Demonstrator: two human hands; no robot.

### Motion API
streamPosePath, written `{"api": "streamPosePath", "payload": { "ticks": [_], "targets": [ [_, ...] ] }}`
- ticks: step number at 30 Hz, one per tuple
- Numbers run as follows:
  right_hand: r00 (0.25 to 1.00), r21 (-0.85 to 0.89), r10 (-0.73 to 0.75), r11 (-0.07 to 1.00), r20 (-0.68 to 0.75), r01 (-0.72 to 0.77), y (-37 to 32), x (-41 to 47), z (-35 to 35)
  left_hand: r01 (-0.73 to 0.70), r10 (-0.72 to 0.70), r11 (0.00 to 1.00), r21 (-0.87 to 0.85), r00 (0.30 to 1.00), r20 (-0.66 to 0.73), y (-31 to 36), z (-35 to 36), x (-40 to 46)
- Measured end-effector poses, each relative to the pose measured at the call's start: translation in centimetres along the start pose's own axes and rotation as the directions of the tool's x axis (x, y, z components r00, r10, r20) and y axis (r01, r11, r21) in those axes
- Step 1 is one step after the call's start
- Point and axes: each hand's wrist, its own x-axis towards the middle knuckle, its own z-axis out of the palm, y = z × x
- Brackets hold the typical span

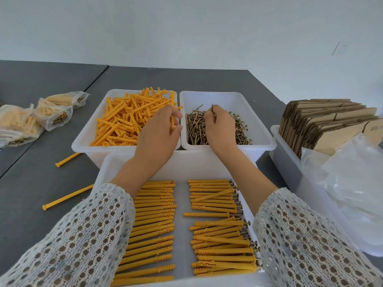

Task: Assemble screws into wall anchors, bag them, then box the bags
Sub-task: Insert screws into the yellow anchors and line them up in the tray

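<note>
Crocheted white sleeves (87, 235) framed the near tray (182, 168), where assembled anchors (219, 241) lay in two rows, screw heads showing at the right ends of the right-hand row. Beyond it, two white bins sat side by side on the grey table (41, 183): the left bin (87, 139) heaped with loose yellow anchors (124, 121), the right bin (261, 129) holding a pile of screws (196, 129). Over their shared edge the left hand (159, 133) gripped a single anchor (172, 123) between its fingers, while the right hand (220, 129) pinched one screw (211, 107) upright above the pile. Two stray anchors (66, 196) lay on the table at left, near filled bags (22, 125). Flattened cartons (323, 123) and clear plastic bags (352, 183) stood in a bin at right.
</note>
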Motion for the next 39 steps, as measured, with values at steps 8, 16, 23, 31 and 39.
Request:
{"api": "streamPosePath", "payload": {
  "ticks": [8,16,23,31,39],
  "targets": [
    [0.998,0.191,-0.05,0.98,-0.029,0.055,-1.4,-1.0,0.2,-0.145,0.146,0.989,-0.021,0.988,0.053,0.8,0.1,-0.3],
    [0.982,0.452,0.186,0.88,-0.041,-0.148,-1.5,-0.5,-0.5,-0.201,0.205,0.979,-0.038,0.964,0.169,1.3,0.1,-0.8],
    [0.898,0.653,0.439,0.682,-0.005,-0.33,-1.2,0.3,-1.5,-0.239,0.248,0.969,-0.067,0.946,0.208,1.8,0.3,-1.0],
    [0.838,0.757,0.546,0.545,0.005,-0.36,-1.0,0.5,-1.8,-0.25,0.256,0.967,-0.058,0.947,0.195,2.1,0.6,-1.2],
    [0.754,0.842,0.649,0.345,0.106,-0.415,-0.5,1.0,-2.1,-0.244,0.247,0.969,-0.043,0.95,0.188,2.0,0.4,-1.2]
  ]
}}
